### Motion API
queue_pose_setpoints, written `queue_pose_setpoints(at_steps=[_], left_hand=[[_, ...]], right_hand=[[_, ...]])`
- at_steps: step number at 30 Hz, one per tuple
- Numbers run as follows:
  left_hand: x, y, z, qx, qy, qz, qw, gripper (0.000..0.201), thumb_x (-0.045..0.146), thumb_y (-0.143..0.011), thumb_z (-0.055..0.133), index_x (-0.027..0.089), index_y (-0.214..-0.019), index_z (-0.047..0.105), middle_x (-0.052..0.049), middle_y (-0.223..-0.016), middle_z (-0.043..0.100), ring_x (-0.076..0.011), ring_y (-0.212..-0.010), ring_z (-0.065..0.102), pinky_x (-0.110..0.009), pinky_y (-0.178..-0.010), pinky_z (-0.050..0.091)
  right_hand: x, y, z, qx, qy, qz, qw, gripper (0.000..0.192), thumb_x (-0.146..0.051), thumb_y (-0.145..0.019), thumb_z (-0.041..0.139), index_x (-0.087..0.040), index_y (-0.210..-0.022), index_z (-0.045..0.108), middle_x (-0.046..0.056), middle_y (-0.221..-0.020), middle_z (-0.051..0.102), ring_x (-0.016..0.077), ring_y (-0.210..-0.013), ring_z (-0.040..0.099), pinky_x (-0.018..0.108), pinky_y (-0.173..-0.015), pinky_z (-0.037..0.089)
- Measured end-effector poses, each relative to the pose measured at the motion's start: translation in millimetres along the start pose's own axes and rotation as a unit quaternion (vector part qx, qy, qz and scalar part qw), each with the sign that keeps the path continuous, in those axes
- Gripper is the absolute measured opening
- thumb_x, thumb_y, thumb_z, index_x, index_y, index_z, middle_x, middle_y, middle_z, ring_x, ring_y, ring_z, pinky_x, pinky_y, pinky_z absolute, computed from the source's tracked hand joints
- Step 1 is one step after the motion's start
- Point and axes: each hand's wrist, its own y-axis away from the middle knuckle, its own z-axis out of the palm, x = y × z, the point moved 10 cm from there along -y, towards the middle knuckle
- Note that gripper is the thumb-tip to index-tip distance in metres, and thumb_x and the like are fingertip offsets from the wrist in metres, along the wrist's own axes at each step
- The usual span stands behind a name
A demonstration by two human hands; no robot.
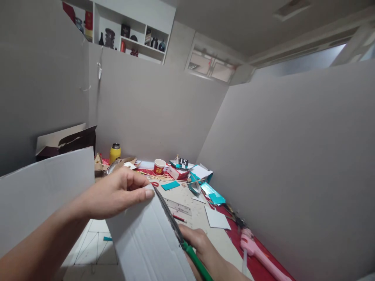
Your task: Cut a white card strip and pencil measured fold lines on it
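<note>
Cardboard sheet (146,242) foremost; pink glue gun (258,249), ruler (178,206) beyond.

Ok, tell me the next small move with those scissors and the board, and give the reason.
Probably close the scissors a little further along the edge of the white board. The right hand has the green handles, the blade lies against the board's edge, and the left hand pinches its top corner to steady it.
</note>
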Motion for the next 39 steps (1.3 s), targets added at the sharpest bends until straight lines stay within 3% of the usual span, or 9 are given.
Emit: queue_pose_setpoints(at_steps=[12, 18, 27, 39], left_hand=[[2.3, -0.6, 2.8, -0.002, 0.002, 0.006, 1.000, 0.039, 0.049, -0.092, 0.052, 0.016, -0.071, 0.054, 0.005, -0.063, 0.038, -0.0089, -0.056, 0.034, -0.020, -0.048, 0.029], [3.1, -2.3, 0.7, 0.011, -0.019, 0.010, 1.000, 0.039, 0.047, -0.092, 0.051, 0.017, -0.067, 0.049, 0.006, -0.061, 0.032, -0.0086, -0.054, 0.028, -0.020, -0.046, 0.026], [-3.4, -4.7, -1.1, 0.011, -0.029, 0.009, 0.999, 0.042, 0.051, -0.091, 0.052, 0.018, -0.064, 0.048, 0.006, -0.061, 0.028, -0.0088, -0.054, 0.025, -0.021, -0.045, 0.023], [-2.5, -4.7, 1.6, 0.008, 0.016, 0.002, 1.000, 0.041, 0.050, -0.090, 0.054, 0.017, -0.066, 0.049, 0.005, -0.062, 0.038, -0.0086, -0.055, 0.035, -0.020, -0.047, 0.028]], right_hand=[[-9.9, -1.8, -1.1, -0.011, 0.024, -0.015, 1.000, 0.036, -0.054, -0.085, 0.061, -0.018, -0.082, 0.064, 0.001, -0.063, 0.059, 0.0169, -0.059, 0.053, 0.026, -0.061, 0.050], [-9.2, -2.3, -0.7, 0.001, -0.002, -0.018, 1.000, 0.036, -0.051, -0.089, 0.056, -0.017, -0.081, 0.066, 0.001, -0.061, 0.057, 0.0190, -0.067, 0.057, 0.027, -0.067, 0.051], [-7.2, -1.7, 0.5, 0.000, -0.039, -0.008, 0.999, 0.036, -0.049, -0.089, 0.058, -0.015, -0.080, 0.066, 0.004, -0.074, 0.064, 0.0193, -0.069, 0.059, 0.027, -0.066, 0.050], [-2.2, -3.6, 6.1, -0.010, -0.085, -0.015, 0.996, 0.043, -0.053, -0.089, 0.056, -0.014, -0.082, 0.071, 0.005, -0.071, 0.064, 0.0212, -0.069, 0.060, 0.029, -0.066, 0.051]])
